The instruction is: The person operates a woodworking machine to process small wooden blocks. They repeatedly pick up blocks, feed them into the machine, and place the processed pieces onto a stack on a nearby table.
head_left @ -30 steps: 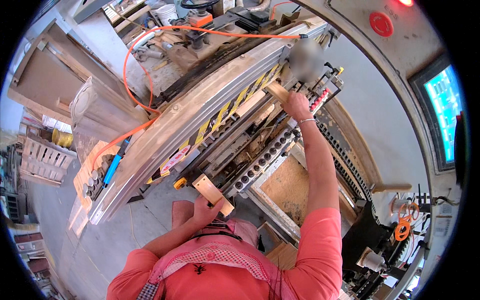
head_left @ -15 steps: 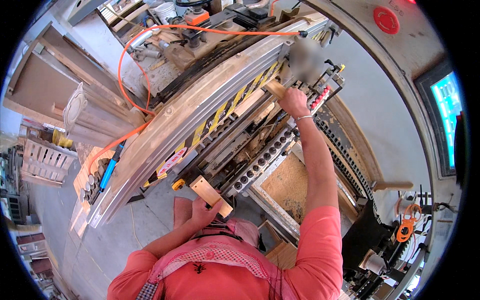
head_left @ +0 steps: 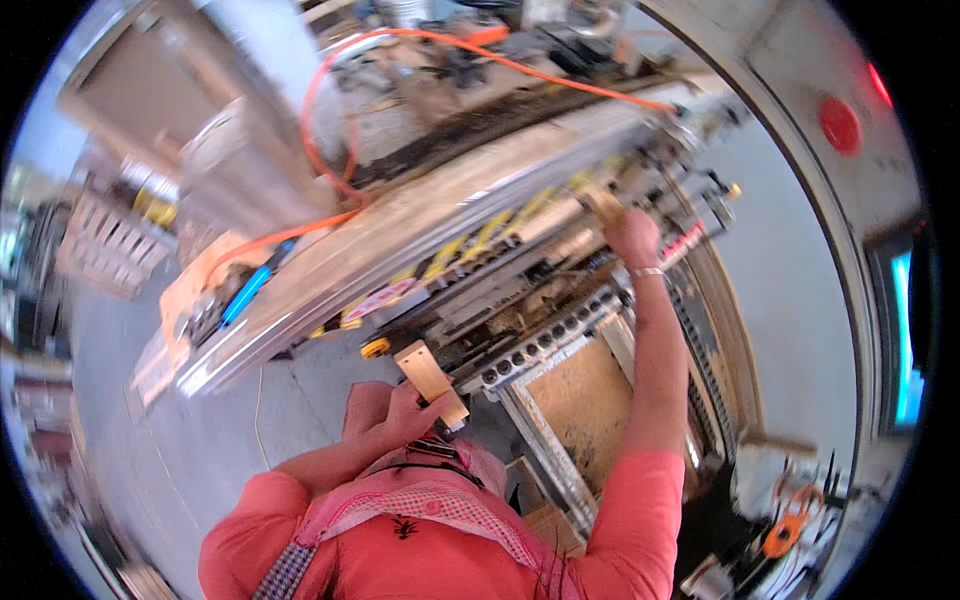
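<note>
My left hand (head_left: 408, 412) is closed around the lower part of a short, flat wooden block (head_left: 427, 370), close in front of my apron at the near end of the machine. Stretched far forward, my right hand (head_left: 634, 240) grips a second wooden piece (head_left: 604, 209) by its near end, over the machine bed (head_left: 520, 290). The picture is smeared there, so I cannot tell whether that piece touches the machine. A row of black round knobs (head_left: 548, 340) runs along the bed below my right hand.
A long rail (head_left: 420, 245) with yellow-black striping borders the bed on the left. An orange hose (head_left: 320, 90) loops over it, and a blue air tool (head_left: 245, 297) lies at its near end. A control panel with a lit screen (head_left: 903, 340) and red button (head_left: 839, 126) stands right.
The whole view has swung and blurred, so the machine and both hands appear shifted to the right. Both hands still hold their wooden pieces in about the same places on the machine.
</note>
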`<state>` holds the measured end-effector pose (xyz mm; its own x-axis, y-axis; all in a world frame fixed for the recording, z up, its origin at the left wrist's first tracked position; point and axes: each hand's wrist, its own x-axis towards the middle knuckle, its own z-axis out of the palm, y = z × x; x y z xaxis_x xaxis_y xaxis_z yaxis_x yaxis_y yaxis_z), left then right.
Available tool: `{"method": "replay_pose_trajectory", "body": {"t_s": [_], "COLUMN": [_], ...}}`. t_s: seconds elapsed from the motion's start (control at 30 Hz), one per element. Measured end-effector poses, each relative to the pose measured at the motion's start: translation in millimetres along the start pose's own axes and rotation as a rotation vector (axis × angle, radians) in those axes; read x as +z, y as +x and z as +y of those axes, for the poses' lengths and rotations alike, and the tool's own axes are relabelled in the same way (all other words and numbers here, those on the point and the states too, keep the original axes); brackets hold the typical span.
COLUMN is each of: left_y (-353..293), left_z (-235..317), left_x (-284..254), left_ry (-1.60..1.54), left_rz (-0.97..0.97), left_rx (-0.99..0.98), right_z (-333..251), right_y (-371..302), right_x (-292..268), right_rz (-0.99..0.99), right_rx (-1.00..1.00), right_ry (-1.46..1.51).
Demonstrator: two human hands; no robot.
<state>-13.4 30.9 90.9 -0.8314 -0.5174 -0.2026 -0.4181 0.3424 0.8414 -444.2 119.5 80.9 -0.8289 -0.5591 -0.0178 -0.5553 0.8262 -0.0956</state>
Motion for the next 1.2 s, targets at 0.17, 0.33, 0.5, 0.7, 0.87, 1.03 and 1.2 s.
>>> {"method": "replay_pose_trajectory", "body": {"t_s": [0.17, 0.33, 0.5, 0.7, 0.87, 1.03, 1.2], "left_y": [-17.8, -54.1, -93.0, -148.1, -183.7, -193.0, -152.9], "left_z": [-47.3, -58.4, -108.0, -141.3, -229.0, -355.0, -431.6], "left_x": [13.3, -11.4, -46.2, -147.9, -276.3, -400.2, -467.5], "left_ry": [-0.434, -0.701, -0.952, -0.585, -0.327, -0.326, -0.352], "left_rz": [0.146, 0.284, 0.510, 0.895, 1.245, 1.185, 1.067], "left_rx": [0.012, -0.190, -0.370, -0.366, -0.419, -0.479, -0.543], "right_z": [-1.0, 9.2, 0.5, -5.1, -3.5, -27.5, -29.7], "right_y": [1.6, 10.1, 2.0, 1.4, -5.5, -69.1, -171.0], "right_x": [4.6, 17.8, 8.1, 5.7, 18.1, 22.6, 42.3], "right_rz": [0.031, 0.014, 0.092, 0.067, 0.204, 0.369, 0.131], "right_rx": [-0.056, -0.061, -0.084, -0.098, -0.124, -0.205, -0.218], "right_ry": [-0.160, -0.187, -0.192, -0.143, -0.176, -0.153, 0.051]}}
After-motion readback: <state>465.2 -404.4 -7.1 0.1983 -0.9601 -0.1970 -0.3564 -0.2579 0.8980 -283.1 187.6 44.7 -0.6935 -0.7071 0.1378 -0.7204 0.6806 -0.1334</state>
